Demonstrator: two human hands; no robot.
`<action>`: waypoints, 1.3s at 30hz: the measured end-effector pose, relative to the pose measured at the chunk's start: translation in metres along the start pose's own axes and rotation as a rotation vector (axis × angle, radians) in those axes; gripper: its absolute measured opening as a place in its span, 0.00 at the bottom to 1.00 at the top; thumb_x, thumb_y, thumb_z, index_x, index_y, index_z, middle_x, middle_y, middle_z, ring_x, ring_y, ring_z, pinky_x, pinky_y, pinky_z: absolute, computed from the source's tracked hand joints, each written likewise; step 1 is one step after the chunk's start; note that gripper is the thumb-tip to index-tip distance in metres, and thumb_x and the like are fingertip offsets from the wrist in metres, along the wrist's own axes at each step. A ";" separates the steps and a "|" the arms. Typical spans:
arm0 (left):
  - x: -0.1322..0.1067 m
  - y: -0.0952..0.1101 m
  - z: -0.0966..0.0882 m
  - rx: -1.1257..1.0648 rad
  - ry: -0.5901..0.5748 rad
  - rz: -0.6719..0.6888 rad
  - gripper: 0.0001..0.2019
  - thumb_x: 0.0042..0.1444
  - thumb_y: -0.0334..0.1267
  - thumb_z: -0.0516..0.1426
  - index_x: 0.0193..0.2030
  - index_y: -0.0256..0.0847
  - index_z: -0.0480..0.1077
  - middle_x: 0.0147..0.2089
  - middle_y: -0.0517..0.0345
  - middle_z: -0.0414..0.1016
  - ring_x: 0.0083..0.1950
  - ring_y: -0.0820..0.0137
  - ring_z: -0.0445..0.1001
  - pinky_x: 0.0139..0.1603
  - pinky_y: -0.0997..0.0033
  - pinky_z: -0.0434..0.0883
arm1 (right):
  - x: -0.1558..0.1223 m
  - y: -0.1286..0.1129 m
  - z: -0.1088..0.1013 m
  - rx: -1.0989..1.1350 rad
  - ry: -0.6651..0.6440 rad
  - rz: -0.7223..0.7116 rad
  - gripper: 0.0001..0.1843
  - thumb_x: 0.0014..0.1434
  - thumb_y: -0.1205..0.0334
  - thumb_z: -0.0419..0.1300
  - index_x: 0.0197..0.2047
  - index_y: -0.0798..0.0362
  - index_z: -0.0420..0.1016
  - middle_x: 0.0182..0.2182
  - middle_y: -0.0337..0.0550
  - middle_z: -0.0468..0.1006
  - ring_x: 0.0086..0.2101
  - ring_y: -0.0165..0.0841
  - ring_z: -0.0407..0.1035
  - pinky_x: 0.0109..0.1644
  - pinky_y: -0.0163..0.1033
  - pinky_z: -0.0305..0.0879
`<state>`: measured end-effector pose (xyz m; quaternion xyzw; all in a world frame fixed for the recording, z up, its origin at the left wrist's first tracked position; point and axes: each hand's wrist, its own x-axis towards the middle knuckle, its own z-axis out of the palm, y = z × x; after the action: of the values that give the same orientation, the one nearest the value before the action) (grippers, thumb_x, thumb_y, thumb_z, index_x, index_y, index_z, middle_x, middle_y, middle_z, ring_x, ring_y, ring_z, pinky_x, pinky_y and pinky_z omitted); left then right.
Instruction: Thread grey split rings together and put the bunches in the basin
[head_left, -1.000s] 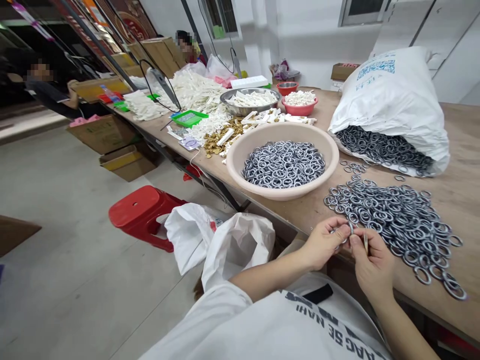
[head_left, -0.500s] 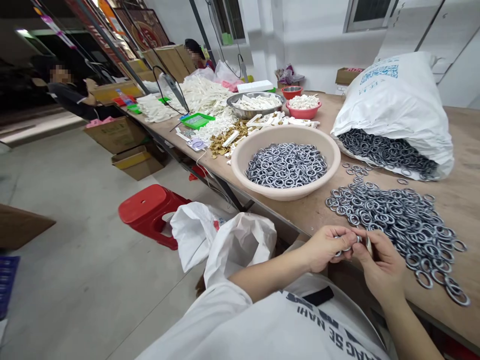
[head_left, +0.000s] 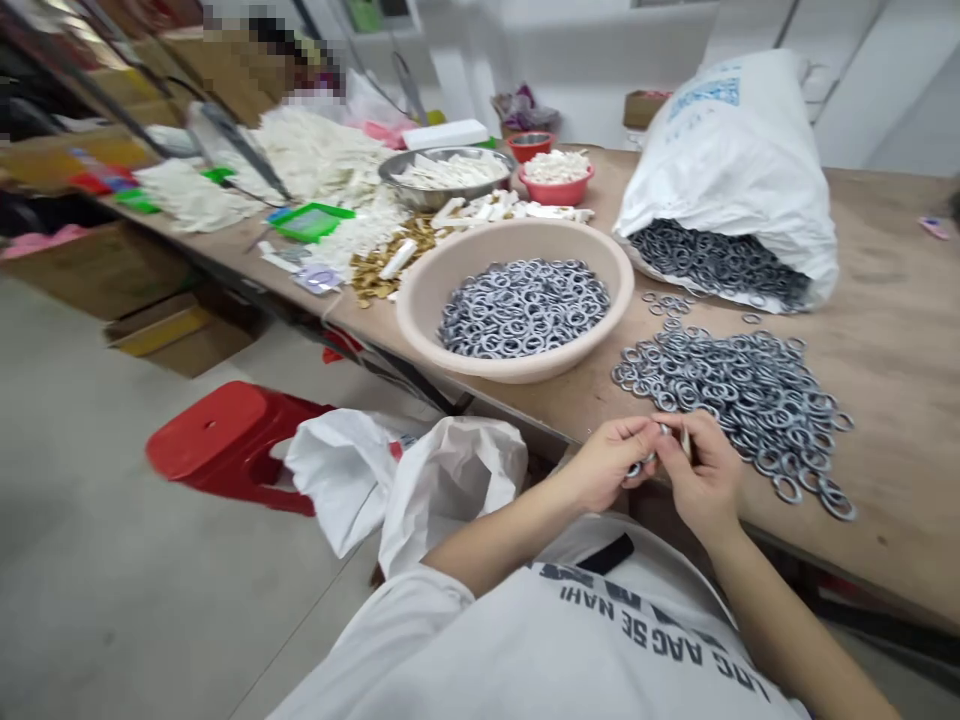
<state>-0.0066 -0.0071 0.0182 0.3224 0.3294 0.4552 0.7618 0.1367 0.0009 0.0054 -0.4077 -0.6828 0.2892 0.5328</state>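
Observation:
Both my hands meet at the near edge of the wooden table [head_left: 892, 340]. My left hand [head_left: 609, 462] is closed round a few grey metal rings [head_left: 646, 462]. My right hand [head_left: 703, 478] pinches a small pale piece [head_left: 685, 443] against those rings. Just beyond my hands lies a loose heap of metal rings [head_left: 739, 395] on the table. A beige basin [head_left: 420, 300] holding more rings stands to the left of the heap.
A white sack [head_left: 739, 160] lies on its side spilling rings at the back right. White and brass parts, a steel bowl [head_left: 442, 180], red bowls [head_left: 559, 185] and a green tray [head_left: 309, 220] crowd the table's far left. A red stool [head_left: 225, 440] and white bags [head_left: 420, 485] sit on the floor.
My head has swung, shifting the whole scene left and up with blur. My hands stay together on the rings, now closer to each other.

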 end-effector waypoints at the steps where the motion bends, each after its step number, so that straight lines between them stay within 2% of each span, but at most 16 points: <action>1: 0.001 0.001 0.001 0.014 0.001 0.011 0.23 0.49 0.56 0.67 0.37 0.36 0.72 0.24 0.64 0.64 0.21 0.82 0.57 0.19 0.80 0.46 | 0.004 0.000 0.000 0.061 -0.014 0.058 0.08 0.64 0.57 0.61 0.44 0.49 0.79 0.35 0.40 0.75 0.37 0.34 0.70 0.43 0.40 0.66; 3: 0.004 0.004 0.001 0.034 -0.007 0.012 0.22 0.51 0.55 0.66 0.34 0.35 0.70 0.22 0.64 0.63 0.20 0.82 0.55 0.19 0.80 0.46 | 0.013 0.001 -0.003 0.146 -0.065 0.179 0.12 0.66 0.51 0.58 0.42 0.51 0.77 0.32 0.40 0.75 0.32 0.32 0.69 0.38 0.38 0.65; 5: 0.007 0.006 0.001 0.030 -0.018 0.003 0.21 0.53 0.54 0.65 0.31 0.36 0.68 0.21 0.65 0.62 0.20 0.82 0.53 0.19 0.80 0.46 | 0.019 0.000 -0.012 0.100 -0.093 0.212 0.17 0.67 0.47 0.56 0.43 0.52 0.76 0.32 0.40 0.76 0.32 0.32 0.69 0.37 0.37 0.64; 8: 0.007 0.008 0.000 0.002 -0.005 0.004 0.21 0.54 0.53 0.64 0.30 0.36 0.67 0.21 0.65 0.62 0.19 0.83 0.52 0.19 0.80 0.46 | 0.017 -0.006 -0.026 -0.196 -0.165 0.049 0.17 0.67 0.47 0.55 0.43 0.52 0.75 0.34 0.42 0.76 0.34 0.32 0.69 0.38 0.37 0.61; 10: 0.007 0.008 -0.001 -0.014 0.023 0.008 0.20 0.55 0.52 0.64 0.30 0.36 0.66 0.21 0.65 0.62 0.19 0.83 0.52 0.19 0.80 0.47 | 0.011 -0.011 -0.032 -0.399 -0.237 -0.077 0.15 0.67 0.49 0.56 0.38 0.51 0.75 0.31 0.41 0.75 0.33 0.32 0.67 0.36 0.36 0.58; 12: 0.007 0.007 -0.001 -0.027 0.046 0.003 0.20 0.55 0.52 0.65 0.30 0.36 0.65 0.21 0.66 0.62 0.19 0.83 0.52 0.18 0.81 0.47 | 0.006 -0.014 -0.034 -0.526 -0.274 -0.142 0.15 0.68 0.51 0.55 0.35 0.51 0.74 0.29 0.40 0.72 0.31 0.31 0.66 0.35 0.36 0.55; 20: 0.009 0.006 0.002 -0.090 0.057 -0.047 0.22 0.53 0.54 0.65 0.31 0.38 0.64 0.21 0.67 0.61 0.19 0.83 0.52 0.17 0.83 0.48 | 0.006 -0.013 -0.032 -0.661 -0.286 -0.221 0.17 0.67 0.49 0.57 0.31 0.50 0.72 0.26 0.38 0.70 0.28 0.29 0.64 0.33 0.37 0.52; 23: 0.009 0.002 0.001 -0.085 0.027 -0.067 0.21 0.53 0.53 0.65 0.31 0.38 0.64 0.21 0.67 0.61 0.19 0.83 0.52 0.18 0.82 0.48 | 0.010 -0.009 -0.034 -0.635 -0.280 -0.181 0.17 0.68 0.50 0.55 0.30 0.50 0.71 0.26 0.38 0.71 0.29 0.30 0.64 0.34 0.37 0.52; 26: 0.004 -0.002 0.000 -0.055 -0.039 -0.107 0.21 0.54 0.53 0.64 0.30 0.37 0.65 0.20 0.66 0.60 0.18 0.83 0.52 0.18 0.80 0.46 | 0.017 -0.003 -0.038 -0.549 -0.183 -0.037 0.18 0.69 0.51 0.53 0.31 0.50 0.71 0.26 0.38 0.71 0.29 0.30 0.64 0.35 0.36 0.53; 29: -0.009 0.013 0.001 0.020 -0.050 -0.044 0.20 0.58 0.54 0.61 0.30 0.37 0.66 0.20 0.65 0.60 0.19 0.81 0.52 0.19 0.78 0.46 | 0.024 0.000 -0.036 -0.440 -0.110 0.058 0.17 0.69 0.50 0.54 0.34 0.51 0.72 0.25 0.36 0.70 0.27 0.30 0.63 0.34 0.36 0.54; 31: -0.020 0.039 0.003 0.183 0.012 0.131 0.20 0.60 0.55 0.58 0.30 0.38 0.67 0.21 0.63 0.62 0.20 0.79 0.55 0.20 0.77 0.50 | 0.030 0.000 -0.029 -0.408 -0.114 0.064 0.16 0.68 0.49 0.55 0.36 0.51 0.74 0.25 0.36 0.70 0.27 0.30 0.62 0.34 0.36 0.55; 33: -0.030 0.075 0.004 0.483 0.144 0.402 0.20 0.62 0.55 0.56 0.32 0.39 0.70 0.24 0.61 0.66 0.23 0.76 0.61 0.24 0.75 0.58 | 0.036 0.002 -0.018 -0.408 -0.130 0.070 0.16 0.68 0.48 0.55 0.37 0.51 0.74 0.26 0.36 0.71 0.27 0.30 0.62 0.33 0.36 0.55; 35: -0.033 0.114 0.000 0.898 0.366 0.685 0.18 0.64 0.53 0.54 0.34 0.39 0.72 0.28 0.58 0.70 0.30 0.72 0.67 0.34 0.71 0.64 | 0.043 0.006 -0.006 -0.412 -0.151 0.086 0.17 0.67 0.47 0.55 0.37 0.51 0.74 0.25 0.36 0.71 0.26 0.30 0.62 0.33 0.36 0.54; 36: -0.031 0.131 -0.004 1.104 0.486 0.776 0.17 0.65 0.51 0.53 0.36 0.40 0.73 0.32 0.56 0.73 0.34 0.70 0.69 0.38 0.69 0.66 | 0.046 0.009 0.001 -0.419 -0.164 0.090 0.18 0.67 0.46 0.55 0.36 0.51 0.74 0.25 0.36 0.71 0.26 0.30 0.62 0.32 0.36 0.54; 37: -0.027 0.145 -0.010 1.300 0.592 0.788 0.16 0.66 0.49 0.51 0.39 0.40 0.74 0.36 0.53 0.75 0.39 0.67 0.71 0.42 0.66 0.67 | 0.048 0.011 0.006 -0.433 -0.176 0.087 0.18 0.67 0.45 0.54 0.36 0.51 0.74 0.25 0.36 0.72 0.27 0.30 0.63 0.33 0.36 0.54; 39: -0.014 0.162 -0.024 1.644 0.725 0.680 0.18 0.67 0.48 0.49 0.42 0.39 0.75 0.43 0.48 0.77 0.47 0.61 0.72 0.47 0.62 0.67 | 0.049 0.016 0.013 -0.475 -0.179 0.058 0.19 0.67 0.44 0.55 0.37 0.51 0.75 0.27 0.38 0.75 0.29 0.32 0.66 0.34 0.36 0.56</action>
<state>-0.1090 0.0459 0.1358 0.6738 0.6501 0.3506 -0.0234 0.1232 0.0521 0.0127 -0.5137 -0.7640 0.1708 0.3511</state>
